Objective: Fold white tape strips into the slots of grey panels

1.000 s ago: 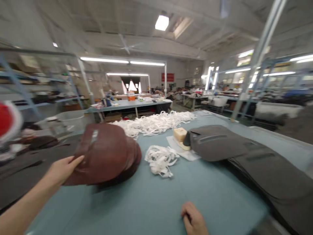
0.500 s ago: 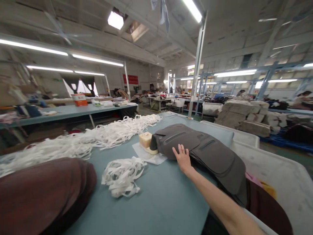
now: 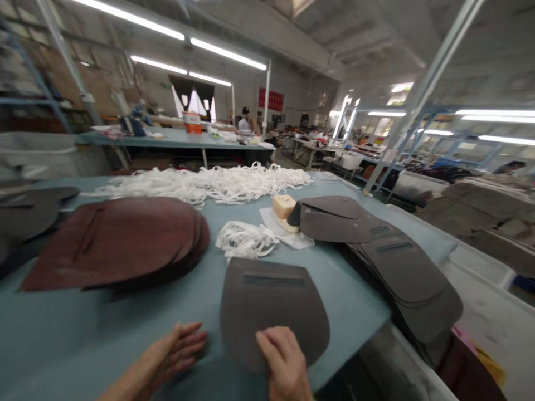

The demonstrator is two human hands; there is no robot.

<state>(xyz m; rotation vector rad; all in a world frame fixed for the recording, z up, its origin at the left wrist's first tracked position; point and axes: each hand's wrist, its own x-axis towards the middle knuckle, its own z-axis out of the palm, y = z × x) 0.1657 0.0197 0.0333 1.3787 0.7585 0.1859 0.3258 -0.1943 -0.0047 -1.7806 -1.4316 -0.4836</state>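
A grey rounded panel with a slot (image 3: 271,298) lies right in front of me on the blue-green tabletop (image 3: 137,328). My right hand (image 3: 284,353) is at the panel's near part, fingers curled and gripping it. To the left of the panel, my left hand (image 3: 179,353) hovers with fingers stretched out, slightly blurred, holding nothing. A fanned stack of similar grey panels (image 3: 401,262) rests at the table's right edge. On the left is a stack of dark red-brown panels (image 3: 129,236).
Beyond the panel lies a small bundle of white straps (image 3: 246,240); a long heap of white straps (image 3: 217,184) runs along the far edge. A yellowish block (image 3: 284,206) sits beside the grey stack. White bins (image 3: 493,312) stand along the right side. More grey pieces (image 3: 29,217) lie far left.
My right hand has left the grey stack with one panel, brought toward me. My left hand has come into view. The camera has turned left, showing more of the red-brown stack.
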